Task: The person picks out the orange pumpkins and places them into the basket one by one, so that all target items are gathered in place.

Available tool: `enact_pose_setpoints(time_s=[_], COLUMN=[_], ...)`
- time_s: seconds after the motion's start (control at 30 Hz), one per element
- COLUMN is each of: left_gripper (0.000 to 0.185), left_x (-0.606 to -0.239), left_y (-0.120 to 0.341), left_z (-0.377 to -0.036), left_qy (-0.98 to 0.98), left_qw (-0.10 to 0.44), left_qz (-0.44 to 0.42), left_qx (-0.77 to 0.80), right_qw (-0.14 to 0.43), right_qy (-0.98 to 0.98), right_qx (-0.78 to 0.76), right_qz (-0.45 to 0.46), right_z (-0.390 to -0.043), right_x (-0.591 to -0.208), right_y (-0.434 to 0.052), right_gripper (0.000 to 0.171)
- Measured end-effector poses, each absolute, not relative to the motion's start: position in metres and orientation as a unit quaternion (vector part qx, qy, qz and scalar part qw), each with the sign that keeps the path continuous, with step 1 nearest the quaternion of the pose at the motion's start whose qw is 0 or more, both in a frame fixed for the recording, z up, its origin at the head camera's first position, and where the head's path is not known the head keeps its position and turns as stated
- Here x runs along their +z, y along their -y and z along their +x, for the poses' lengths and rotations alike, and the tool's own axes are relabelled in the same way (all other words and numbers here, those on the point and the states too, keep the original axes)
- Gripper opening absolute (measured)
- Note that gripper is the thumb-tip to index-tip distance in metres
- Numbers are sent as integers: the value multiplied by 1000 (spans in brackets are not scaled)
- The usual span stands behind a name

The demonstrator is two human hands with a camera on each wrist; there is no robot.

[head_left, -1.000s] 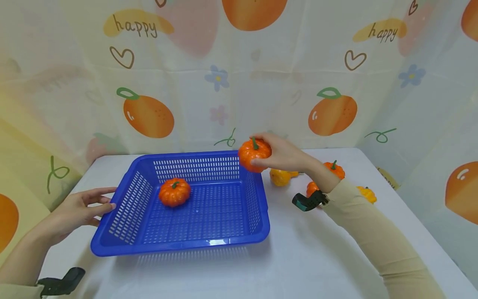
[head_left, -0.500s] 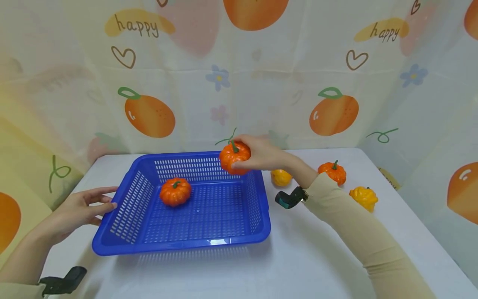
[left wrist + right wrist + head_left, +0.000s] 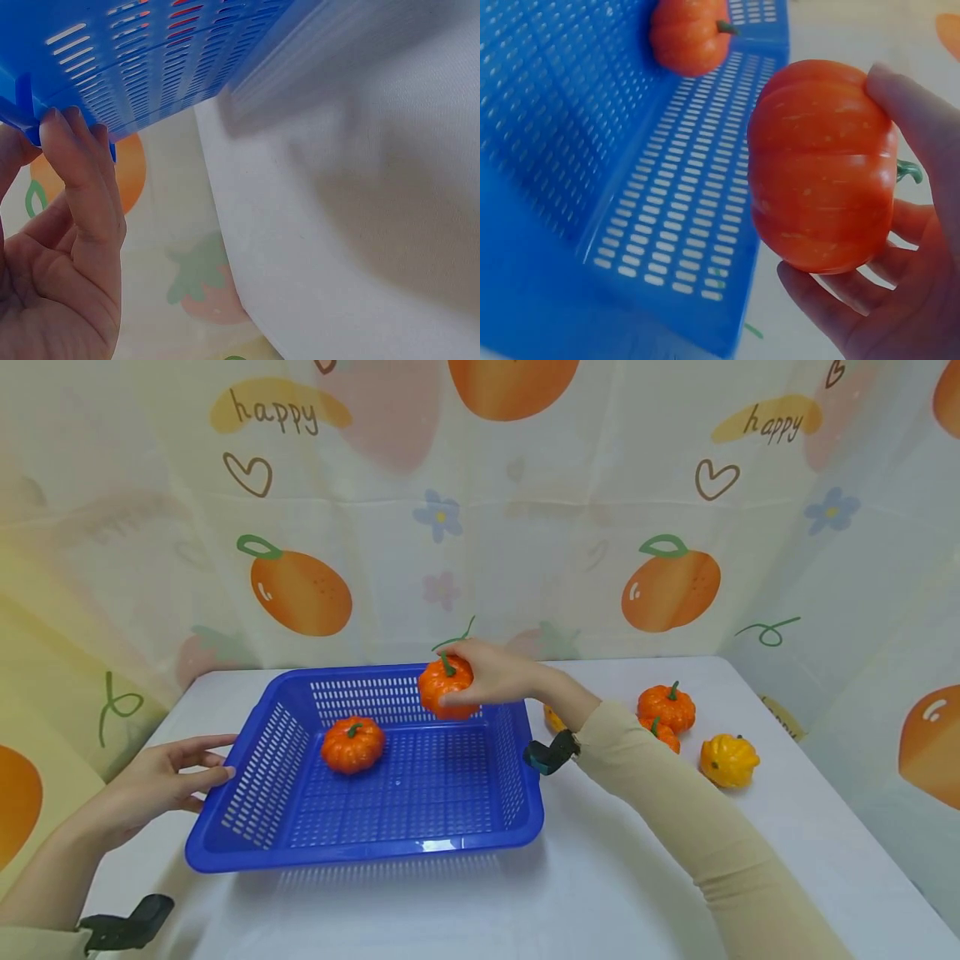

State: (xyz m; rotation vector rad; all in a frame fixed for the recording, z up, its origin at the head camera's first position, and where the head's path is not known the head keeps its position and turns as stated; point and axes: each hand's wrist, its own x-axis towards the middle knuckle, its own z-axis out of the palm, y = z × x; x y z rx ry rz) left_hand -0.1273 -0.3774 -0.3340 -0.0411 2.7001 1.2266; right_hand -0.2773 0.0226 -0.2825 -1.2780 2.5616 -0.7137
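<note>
A small orange pumpkin (image 3: 445,687) with a green stem is held by my right hand (image 3: 498,675) over the back right part of a blue plastic basket (image 3: 360,857). Thumb and fingers grip the held pumpkin (image 3: 821,165) from opposite sides in the right wrist view. Another orange pumpkin (image 3: 352,745) sits on the basket floor, left of its middle. My left hand (image 3: 153,787) pinches the basket's left rim, its thumb on top. From the left wrist view, the fingers (image 3: 82,169) of that hand reach the rim from outside.
On the white table (image 3: 622,877), right of the basket, lie an orange pumpkin (image 3: 667,707), a smaller orange one (image 3: 662,734) and a yellow one (image 3: 729,761). A yellow gourd (image 3: 553,719) is partly hidden behind my right wrist. A printed curtain (image 3: 525,527) hangs behind.
My right hand has carried its pumpkin leftward from the basket's right rim to over the basket, and slightly lower. The left hand, basket and pumpkin inside have stayed put.
</note>
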Motion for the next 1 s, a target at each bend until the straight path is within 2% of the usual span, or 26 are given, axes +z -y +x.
enact_pose_setpoints(time_s=[0.2,0.6,1.0], left_gripper=[67,66,67], left_x=[-334,-334,-334], left_y=[378,378,378], left_z=[-128,-129,-129], left_qy=[-906,-904,-907], left_qw=[87,91,97], left_qz=[-13,-8,-12], left_qx=[414,418,410], right_qw=[96,147,191], right_qy=[-866,-868,-887], right_qx=[-219,-213,-162], right_qz=[-438,-425,-387], right_z=[-279,-279,-281], right_x=[-287,-301,-314], right_y=[-9,14,28], right_gripper=[68,61,67])
